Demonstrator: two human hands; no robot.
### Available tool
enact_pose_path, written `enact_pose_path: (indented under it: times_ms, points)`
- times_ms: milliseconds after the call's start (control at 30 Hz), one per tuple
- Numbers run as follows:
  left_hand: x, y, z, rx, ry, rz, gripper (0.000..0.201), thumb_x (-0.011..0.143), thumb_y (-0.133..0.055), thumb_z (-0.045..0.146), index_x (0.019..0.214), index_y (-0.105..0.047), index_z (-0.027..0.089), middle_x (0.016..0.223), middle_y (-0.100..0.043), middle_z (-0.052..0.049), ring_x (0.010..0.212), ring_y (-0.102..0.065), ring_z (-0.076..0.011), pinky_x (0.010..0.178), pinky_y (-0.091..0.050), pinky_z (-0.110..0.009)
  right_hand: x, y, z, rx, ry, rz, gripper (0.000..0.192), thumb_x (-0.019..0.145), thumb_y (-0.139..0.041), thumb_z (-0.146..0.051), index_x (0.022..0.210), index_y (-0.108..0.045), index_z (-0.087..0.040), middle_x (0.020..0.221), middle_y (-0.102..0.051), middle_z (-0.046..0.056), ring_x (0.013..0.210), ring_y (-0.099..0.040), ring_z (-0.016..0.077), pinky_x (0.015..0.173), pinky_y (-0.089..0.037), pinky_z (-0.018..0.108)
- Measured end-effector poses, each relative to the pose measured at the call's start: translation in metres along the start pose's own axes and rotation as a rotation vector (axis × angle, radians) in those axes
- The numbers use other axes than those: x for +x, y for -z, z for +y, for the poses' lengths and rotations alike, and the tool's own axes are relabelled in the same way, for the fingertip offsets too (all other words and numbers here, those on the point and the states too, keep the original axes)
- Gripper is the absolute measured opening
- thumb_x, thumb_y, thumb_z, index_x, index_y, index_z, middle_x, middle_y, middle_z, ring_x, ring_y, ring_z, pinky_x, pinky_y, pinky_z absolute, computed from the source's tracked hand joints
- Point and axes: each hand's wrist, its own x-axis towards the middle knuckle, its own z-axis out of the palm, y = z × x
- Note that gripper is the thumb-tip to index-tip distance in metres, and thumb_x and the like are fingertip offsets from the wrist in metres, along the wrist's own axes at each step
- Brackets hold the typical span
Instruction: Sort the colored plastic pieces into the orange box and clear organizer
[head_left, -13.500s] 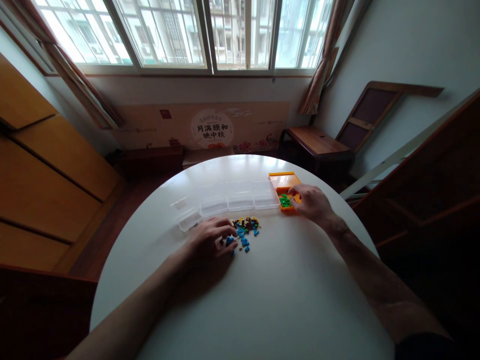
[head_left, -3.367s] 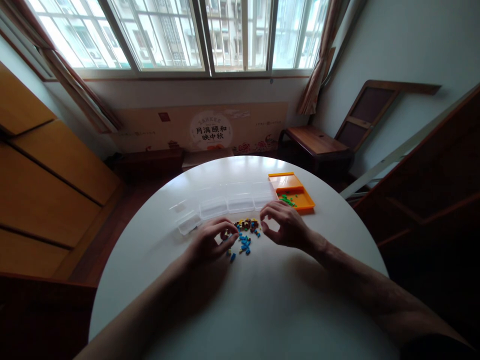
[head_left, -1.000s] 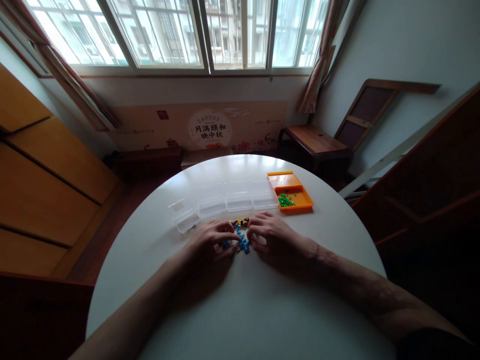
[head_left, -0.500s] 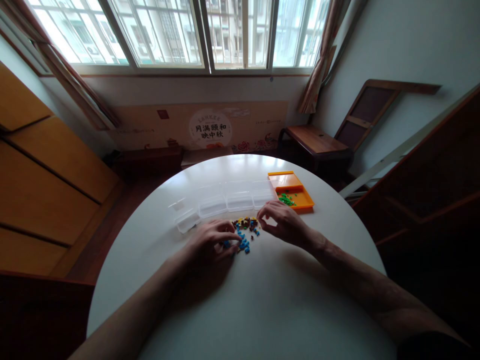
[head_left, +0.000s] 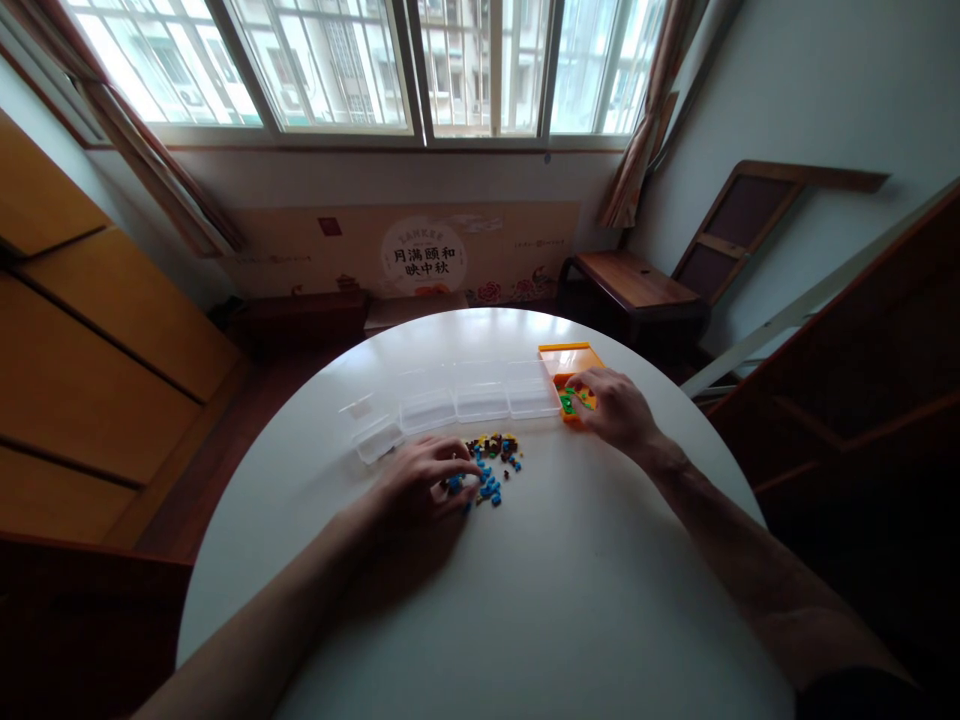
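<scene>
A loose pile of small building bricks [head_left: 490,484], blue, brown and yellow, lies on the white table. My left hand [head_left: 420,478] rests at the pile's left side, its fingers curved and apart around some blue pieces; whether its fingertips touch any is unclear. Farther right, my right hand [head_left: 616,408] reaches over an orange box [head_left: 568,422] with its thumb and fingers apart. Small green bricks [head_left: 568,402] lie in that box, partly hidden by the fingers. I can make out no piece between the right fingertips.
Clear plastic boxes [head_left: 480,403] stand in a row behind the pile, left of the orange box. The orange box's lid [head_left: 568,358] lies open at the back. Beyond the round table [head_left: 525,620] are a wooden chair [head_left: 637,280] and a window.
My right hand has moved from the pile's right edge to over the orange box, and its thumb and fingers have parted. My left hand has stayed beside the pile.
</scene>
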Motion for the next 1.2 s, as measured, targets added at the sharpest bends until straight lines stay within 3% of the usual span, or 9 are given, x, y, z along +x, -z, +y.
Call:
enact_pose_path:
  times_ms: [200, 367, 500, 833, 1200]
  points:
    - [0.000, -0.006, -0.006, 0.037, 0.000, 0.033, 0.012, 0.101, -0.073, 0.025, 0.109, -0.083, 0.028, 0.103, -0.080, -0.004, 0.088, -0.075, -0.0183, 0.081, -0.058, -0.033, -0.012, -0.011, -0.047, 0.269, 0.328, -0.075, 0.008, 0.103, -0.069, -0.021, 0.105, -0.076, -0.024, 0.107, -0.077, 0.006, 0.102, -0.069, 0.0253, 0.096, -0.055, 0.041]
    - [-0.002, -0.005, -0.006, 0.084, 0.048, 0.054, 0.012, 0.102, -0.072, 0.025, 0.109, -0.082, 0.028, 0.101, -0.080, -0.003, 0.085, -0.073, -0.0177, 0.080, -0.055, -0.033, -0.025, -0.027, -0.077, 0.328, 0.485, -0.139, 0.023, 0.103, -0.073, -0.022, 0.125, -0.076, -0.027, 0.117, -0.075, 0.007, 0.103, -0.067, 0.0241, 0.095, -0.056, 0.040]
    - [-0.004, -0.003, -0.005, 0.107, 0.110, 0.073, 0.013, 0.101, -0.070, 0.023, 0.106, -0.081, 0.028, 0.099, -0.078, -0.003, 0.083, -0.072, -0.0178, 0.080, -0.054, -0.033, -0.027, -0.034, -0.082, 0.301, 0.519, -0.152, 0.029, 0.104, -0.072, -0.022, 0.131, -0.076, -0.030, 0.117, -0.073, 0.007, 0.103, -0.066, 0.0241, 0.093, -0.057, 0.040]
    - [-0.001, 0.004, -0.003, 0.148, 0.254, 0.118, 0.012, 0.098, -0.069, 0.021, 0.099, -0.080, 0.025, 0.096, -0.077, -0.002, 0.081, -0.070, -0.0175, 0.078, -0.052, -0.031, -0.029, -0.035, -0.082, 0.364, 0.501, -0.162, 0.007, 0.104, -0.072, -0.022, 0.107, -0.077, -0.025, 0.112, -0.075, 0.006, 0.101, -0.067, 0.0226, 0.097, -0.054, 0.040]
    - [-0.001, 0.003, -0.005, 0.187, 0.364, 0.093, 0.012, 0.100, -0.068, 0.027, 0.100, -0.080, 0.025, 0.101, -0.076, -0.002, 0.081, -0.068, -0.0170, 0.075, -0.049, -0.029, -0.028, -0.032, -0.078, 0.398, 0.503, -0.189, 0.008, 0.105, -0.069, -0.018, 0.104, -0.074, -0.024, 0.114, -0.077, 0.006, 0.106, -0.069, 0.0229, 0.104, -0.053, 0.041]
